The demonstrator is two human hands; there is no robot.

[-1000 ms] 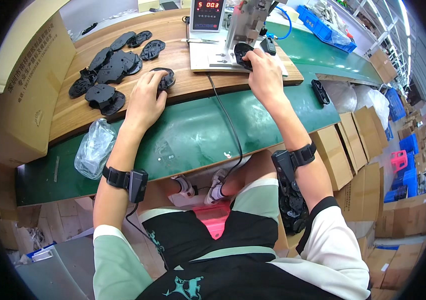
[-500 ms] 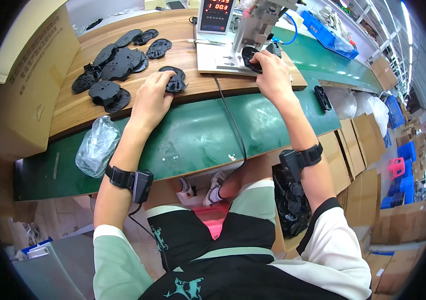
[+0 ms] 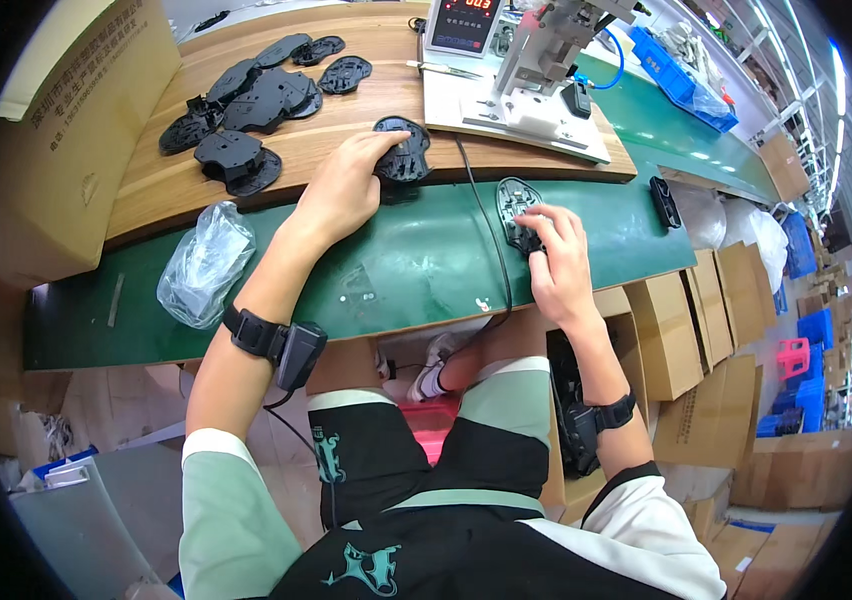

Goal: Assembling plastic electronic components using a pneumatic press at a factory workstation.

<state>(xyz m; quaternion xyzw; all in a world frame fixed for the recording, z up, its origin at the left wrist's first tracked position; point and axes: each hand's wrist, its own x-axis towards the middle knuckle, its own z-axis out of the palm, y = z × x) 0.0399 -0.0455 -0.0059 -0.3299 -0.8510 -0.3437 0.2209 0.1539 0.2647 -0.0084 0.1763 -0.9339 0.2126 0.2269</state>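
Note:
My left hand (image 3: 341,190) grips a black plastic mouse shell (image 3: 405,158) at the front edge of the wooden board, fingers over its left side. Above the green bench, my right hand (image 3: 560,262) pinches another mouse shell (image 3: 516,205) by its lower right edge; the inner ribs face up. My right fingers are slightly blurred. Behind my hands stands a metal press (image 3: 536,75) on a white base plate (image 3: 471,115), with no shell showing on its fixture. To the left lies a loose pile of black mouse shells (image 3: 264,100).
A digital control box (image 3: 461,28) and tweezers (image 3: 446,69) are beside the press. A cable crosses the bench front. A clear plastic bag (image 3: 208,265) and tall carton (image 3: 66,140) stand left. A black object (image 3: 664,203) lies right; an open box with black parts is below.
My right hand has drawn a mouse shell back from the press to above the green bench. My left hand has shifted slightly right with its shell, and the view has moved somewhat.

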